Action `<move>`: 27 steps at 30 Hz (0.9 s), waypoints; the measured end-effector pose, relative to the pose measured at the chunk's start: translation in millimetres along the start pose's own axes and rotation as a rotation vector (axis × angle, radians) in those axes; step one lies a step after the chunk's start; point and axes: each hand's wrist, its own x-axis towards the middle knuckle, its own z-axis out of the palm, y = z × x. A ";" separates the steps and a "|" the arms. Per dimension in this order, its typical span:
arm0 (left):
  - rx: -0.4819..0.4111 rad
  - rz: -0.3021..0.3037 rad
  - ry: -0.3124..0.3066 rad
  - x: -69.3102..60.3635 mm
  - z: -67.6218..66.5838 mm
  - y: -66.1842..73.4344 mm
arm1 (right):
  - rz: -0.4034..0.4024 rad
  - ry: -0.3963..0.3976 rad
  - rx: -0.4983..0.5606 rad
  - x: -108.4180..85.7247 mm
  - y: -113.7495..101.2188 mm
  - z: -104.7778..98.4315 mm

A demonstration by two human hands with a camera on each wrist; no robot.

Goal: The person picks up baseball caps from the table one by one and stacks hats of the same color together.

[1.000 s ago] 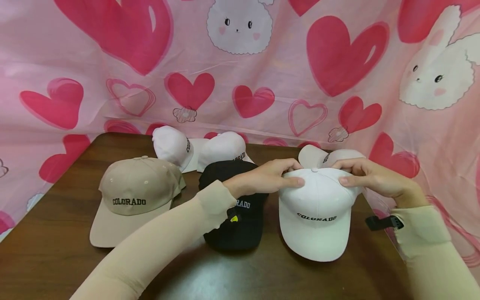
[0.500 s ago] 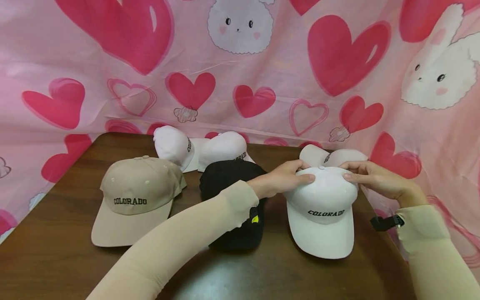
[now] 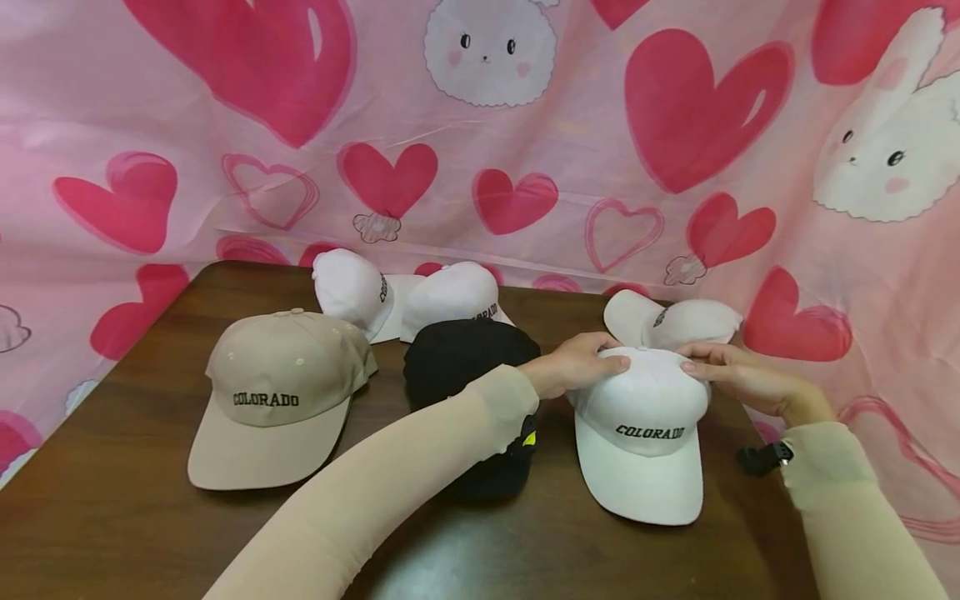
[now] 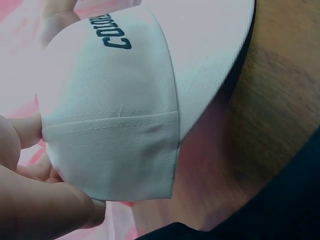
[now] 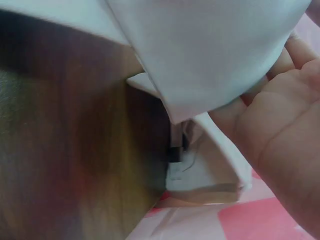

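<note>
Two hands share the white cap (image 3: 642, 421), right of centre in the frame: my left grip (image 3: 576, 363) pinches its crown's left side. I judge it light, soft-crowned, stiffer-brimmed, best taken by the crown. Its long axis runs nearly vertically, brim toward the bottom edge. My right grip (image 3: 752, 382) pinches the crown's right.

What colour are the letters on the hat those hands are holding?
Black. The letters on the held white cap show best in the head view.
</note>
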 end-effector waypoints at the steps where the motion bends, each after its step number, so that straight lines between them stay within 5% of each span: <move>1: 0.008 -0.009 0.007 1.0 1.1 -1.1 | 0.007 0.001 0.004 0.6 2.6 0.8; 10: 0.093 -0.059 0.048 3.2 5.1 -9.7 | 0.027 0.024 -0.059 10.2 17.7 9.5; 27: 0.202 -0.002 0.071 -6.0 -2.3 -1.9 | 0.078 0.103 -0.097 10.7 21.7 16.3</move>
